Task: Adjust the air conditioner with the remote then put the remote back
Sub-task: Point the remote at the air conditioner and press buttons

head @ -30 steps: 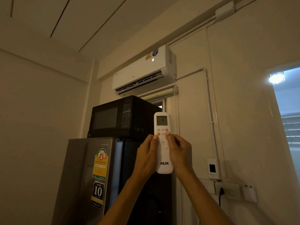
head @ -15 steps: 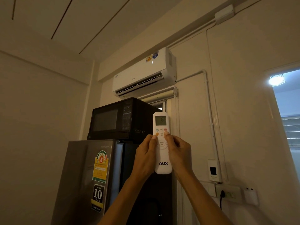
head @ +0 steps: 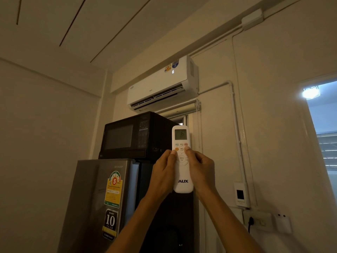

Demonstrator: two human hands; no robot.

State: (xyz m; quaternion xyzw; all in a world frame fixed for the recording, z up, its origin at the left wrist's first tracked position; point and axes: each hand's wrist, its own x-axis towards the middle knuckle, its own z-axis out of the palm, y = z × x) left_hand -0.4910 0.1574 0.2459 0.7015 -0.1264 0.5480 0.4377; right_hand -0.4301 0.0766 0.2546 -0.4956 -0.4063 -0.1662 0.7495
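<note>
A white remote [head: 182,181] marked AUX stands upright in both my hands, its lit screen at the top. My left hand [head: 163,175] wraps its left side, thumb by the orange button. My right hand [head: 202,170] wraps its right side, thumb tip on the upper right buttons. Above it, the white air conditioner [head: 156,84] hangs high on the wall with its flap open and a lit digit on its front.
A black microwave [head: 135,136] sits on a grey fridge [head: 102,203] left of my hands. On the wall to the right are a white pipe [head: 237,134], a small white switch box [head: 240,196] and a socket [head: 255,220] with a black plug. A bright window [head: 324,128] is at far right.
The view has dropped slightly, so the air conditioner sits lower in frame. Both hands still hold the remote in the same place, with the thumbs staying on the buttons.
</note>
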